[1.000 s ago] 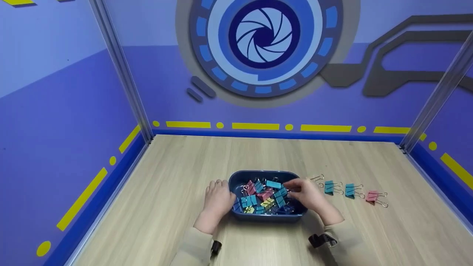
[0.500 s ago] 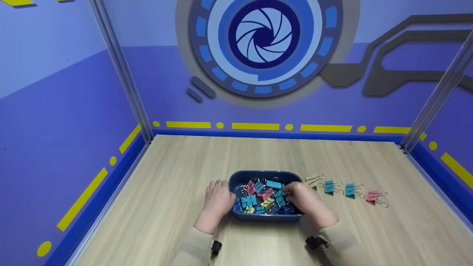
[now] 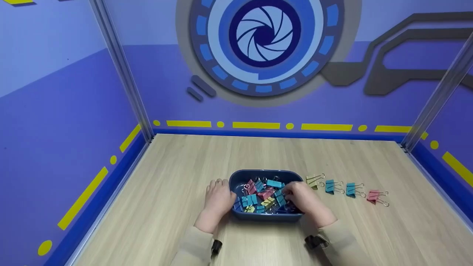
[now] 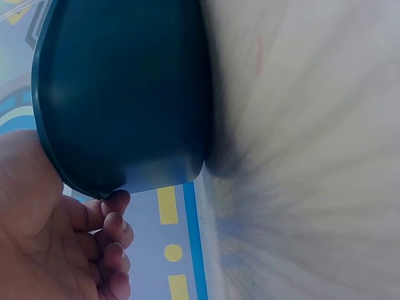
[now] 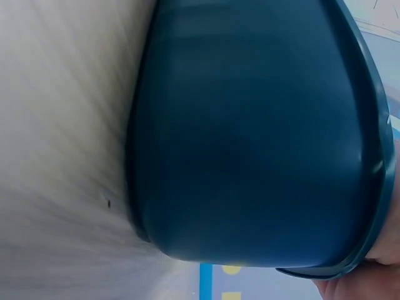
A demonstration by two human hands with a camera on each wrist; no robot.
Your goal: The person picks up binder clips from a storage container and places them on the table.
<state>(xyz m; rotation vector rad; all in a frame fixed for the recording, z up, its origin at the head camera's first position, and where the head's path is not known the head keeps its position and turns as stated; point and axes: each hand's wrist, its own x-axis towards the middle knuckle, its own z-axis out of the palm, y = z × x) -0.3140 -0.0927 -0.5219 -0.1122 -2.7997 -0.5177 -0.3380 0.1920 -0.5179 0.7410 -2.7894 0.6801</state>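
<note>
Bin [image 3: 266, 218] of clips [image 3: 249, 200], lower centre. Left hand [image 3: 218, 199] grips its left rim, fingers curled; right hand's [image 3: 302, 197] bent fingers reach inside, their hold hidden. Four more clips [image 3: 350, 190] lie lower right.

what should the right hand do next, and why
Probably lift out a teal clip: the fingers of the right hand are inside the tray right beside it, though any grip is hidden; the left hand holds the other end, and four clips lie in a row to the right.
</note>
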